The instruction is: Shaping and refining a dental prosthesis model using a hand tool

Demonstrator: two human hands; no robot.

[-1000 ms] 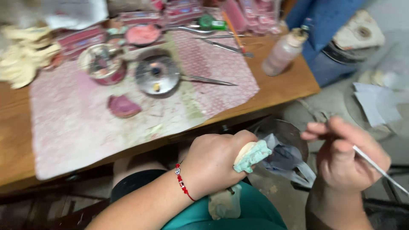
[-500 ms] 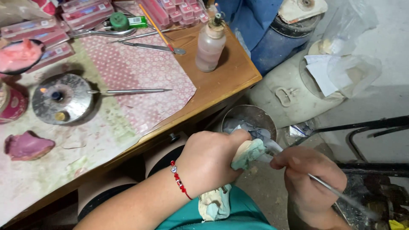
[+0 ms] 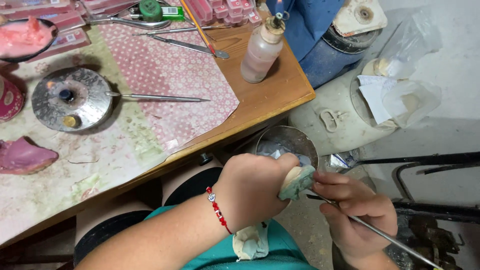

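Left hand [image 3: 252, 192]: closed around a pale plaster cast [image 3: 296, 182] with a greenish end; only that end shows past the fingers, held below the bench edge, above the lap.
Right hand [image 3: 357, 215]: closed on a thin metal tool [image 3: 380, 232], pen-fashion; the tip lies at the cast's exposed end, touching it as far as can be told.
Wrist: red bead bracelet [image 3: 218, 211] on the left.
Lap: a second pale cast [image 3: 252, 242] rests on teal cloth, just under the left hand.
Below the hands: a metal bowl [image 3: 280, 140] with crumpled scraps in it, under the bench corner.
Bench [image 3: 280, 85]: wooden, part covered by pink patterned cloth [image 3: 170, 75]. A lit spirit lamp [image 3: 261, 50], a round metal dish [image 3: 72, 97] with a probe [image 3: 160, 97] lying beside it, loose instruments, pink wax lump [image 3: 22, 157].
Progress (judged): trimming looks mid-way; the cast is in the grip and under the tool, and how much surface is finished cannot be told.
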